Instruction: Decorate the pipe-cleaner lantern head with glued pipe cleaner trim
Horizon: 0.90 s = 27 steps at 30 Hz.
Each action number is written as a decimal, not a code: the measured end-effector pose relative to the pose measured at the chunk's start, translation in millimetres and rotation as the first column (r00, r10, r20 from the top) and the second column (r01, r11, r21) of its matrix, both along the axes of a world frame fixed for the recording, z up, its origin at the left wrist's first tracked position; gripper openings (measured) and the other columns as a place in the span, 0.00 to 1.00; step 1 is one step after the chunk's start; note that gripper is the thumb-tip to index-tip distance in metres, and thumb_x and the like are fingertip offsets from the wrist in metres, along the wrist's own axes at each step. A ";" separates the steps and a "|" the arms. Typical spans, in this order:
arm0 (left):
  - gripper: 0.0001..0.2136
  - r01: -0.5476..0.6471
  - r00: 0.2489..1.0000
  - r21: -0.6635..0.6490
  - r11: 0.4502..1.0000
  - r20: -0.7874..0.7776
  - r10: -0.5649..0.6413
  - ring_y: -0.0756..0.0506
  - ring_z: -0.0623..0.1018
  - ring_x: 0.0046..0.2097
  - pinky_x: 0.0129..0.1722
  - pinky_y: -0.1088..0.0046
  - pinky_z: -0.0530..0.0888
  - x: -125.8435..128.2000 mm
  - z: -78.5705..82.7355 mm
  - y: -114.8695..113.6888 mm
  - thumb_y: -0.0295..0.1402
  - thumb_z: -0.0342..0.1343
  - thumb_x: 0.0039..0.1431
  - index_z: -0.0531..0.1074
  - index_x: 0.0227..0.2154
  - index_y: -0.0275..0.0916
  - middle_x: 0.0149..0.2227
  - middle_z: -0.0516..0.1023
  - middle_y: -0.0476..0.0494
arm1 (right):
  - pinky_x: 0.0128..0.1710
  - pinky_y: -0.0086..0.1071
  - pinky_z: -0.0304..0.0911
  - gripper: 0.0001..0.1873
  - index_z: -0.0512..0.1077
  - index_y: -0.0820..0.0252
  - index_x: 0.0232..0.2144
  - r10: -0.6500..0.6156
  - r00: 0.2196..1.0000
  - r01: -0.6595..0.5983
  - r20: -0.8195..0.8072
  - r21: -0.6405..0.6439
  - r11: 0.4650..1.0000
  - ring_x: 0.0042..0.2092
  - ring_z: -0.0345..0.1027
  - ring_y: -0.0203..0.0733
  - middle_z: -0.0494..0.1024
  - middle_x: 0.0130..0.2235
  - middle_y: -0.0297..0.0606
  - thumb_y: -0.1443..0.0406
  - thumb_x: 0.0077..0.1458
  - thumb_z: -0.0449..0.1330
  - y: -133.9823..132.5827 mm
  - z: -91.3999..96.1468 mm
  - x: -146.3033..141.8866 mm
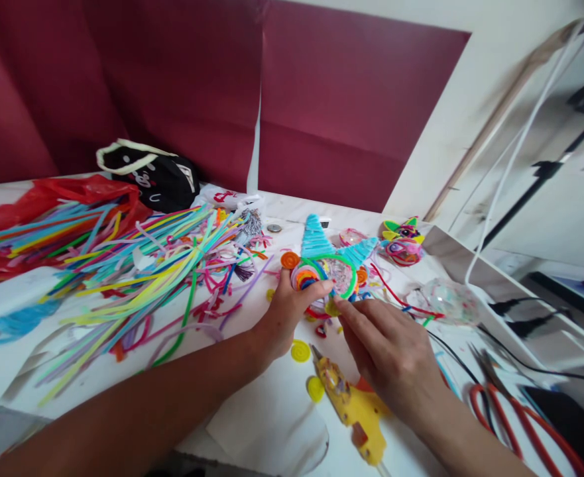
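Observation:
A colourful pipe-cleaner animal figure [343, 273], with blue pointed ears and ringed round eyes, is held up over the table. My left hand [292, 301] is closed around its left side, the thumb lying across the front. My right hand [388, 344] has its fingers curled, and its fingertips press a small yellow pipe-cleaner coil [332, 307] against the lower front of the figure. Whether that coil is fixed to the figure I cannot tell. Below the hands lie a yellow glue gun [349, 404] and two more yellow coils [300, 350].
Loose pipe cleaners [157, 265] spread over the left side, beside a red plastic bag [73, 189] and a black pouch [157, 182]. At right are red-handled scissors [508, 411], a clear plastic ball [453, 299], another small craft figure [404, 242] and a black cable [453, 354].

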<state>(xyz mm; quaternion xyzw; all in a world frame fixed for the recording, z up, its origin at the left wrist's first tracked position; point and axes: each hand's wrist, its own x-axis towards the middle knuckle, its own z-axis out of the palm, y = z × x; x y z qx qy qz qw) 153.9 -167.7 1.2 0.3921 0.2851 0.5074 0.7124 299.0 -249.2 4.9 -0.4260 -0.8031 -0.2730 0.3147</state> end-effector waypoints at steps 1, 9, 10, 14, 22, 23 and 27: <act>0.25 0.002 1.000 0.003 1.000 0.004 -0.002 0.41 0.81 0.48 0.48 0.65 0.77 -0.1 0.0 0.1 0.33 0.70 0.44 0.66 0.44 0.42 0.46 0.81 0.45 | 0.31 0.33 0.64 0.14 0.74 0.72 0.49 0.004 1.000 -0.004 -0.004 0.001 1.000 0.34 0.67 0.41 0.77 0.35 0.44 0.75 0.62 0.58 0.0 0.2 -0.2; 0.25 0.009 1.000 -0.001 1.000 0.013 -0.009 0.41 0.81 0.48 0.50 0.62 0.77 -0.2 -2.1 1.8 0.33 0.71 0.44 0.67 0.44 0.41 0.45 0.82 0.45 | 0.33 0.33 0.65 0.12 0.74 0.70 0.49 0.013 0.999 -0.013 -0.040 -0.012 1.000 0.35 0.68 0.41 0.77 0.34 0.44 0.74 0.63 0.58 0.0 -0.5 0.7; 0.24 0.011 1.000 0.000 1.000 0.016 -0.011 0.41 0.81 0.48 0.51 0.62 0.77 -0.1 -2.1 1.8 0.33 0.71 0.44 0.67 0.44 0.41 0.45 0.82 0.45 | 0.33 0.33 0.65 0.12 0.74 0.70 0.48 0.013 0.999 -0.014 -0.043 -0.015 1.000 0.35 0.69 0.41 0.77 0.34 0.44 0.74 0.63 0.58 0.2 -0.8 1.2; 0.24 0.011 1.000 -0.002 1.000 0.016 -0.011 0.42 0.81 0.48 0.51 0.62 0.77 0.2 -2.0 1.6 0.32 0.71 0.44 0.68 0.43 0.41 0.45 0.82 0.45 | 0.32 0.32 0.64 0.13 0.74 0.71 0.49 0.005 0.999 -0.007 -0.053 -0.026 1.000 0.36 0.70 0.40 0.77 0.35 0.45 0.75 0.63 0.58 0.7 -0.9 2.9; 0.25 0.044 0.999 0.008 0.999 0.000 -0.044 0.42 0.82 0.45 0.49 0.62 0.78 -0.7 -3.7 2.8 0.34 0.71 0.46 0.68 0.47 0.42 0.44 0.82 0.46 | 0.31 0.32 0.63 0.14 0.75 0.68 0.49 -0.036 0.999 0.035 -0.037 -0.026 0.999 0.38 0.71 0.42 0.77 0.38 0.47 0.75 0.65 0.54 1.0 -0.1 5.2; 0.25 0.052 0.999 0.011 0.999 -0.001 -0.052 0.42 0.82 0.45 0.49 0.62 0.78 -0.9 -3.8 2.8 0.34 0.71 0.46 0.68 0.47 0.42 0.44 0.82 0.46 | 0.31 0.32 0.63 0.14 0.75 0.68 0.49 -0.041 0.999 0.040 -0.035 -0.024 0.999 0.38 0.71 0.42 0.76 0.38 0.47 0.75 0.65 0.54 1.0 0.2 5.3; 0.25 0.052 0.998 0.001 0.999 -0.019 -0.052 0.42 0.81 0.46 0.48 0.63 0.78 -1.5 -4.6 2.7 0.35 0.71 0.47 0.68 0.47 0.42 0.44 0.81 0.46 | 0.30 0.32 0.62 0.14 0.75 0.67 0.48 -0.049 0.998 0.049 -0.029 -0.016 0.999 0.37 0.68 0.41 0.75 0.38 0.46 0.75 0.64 0.54 1.2 1.5 5.7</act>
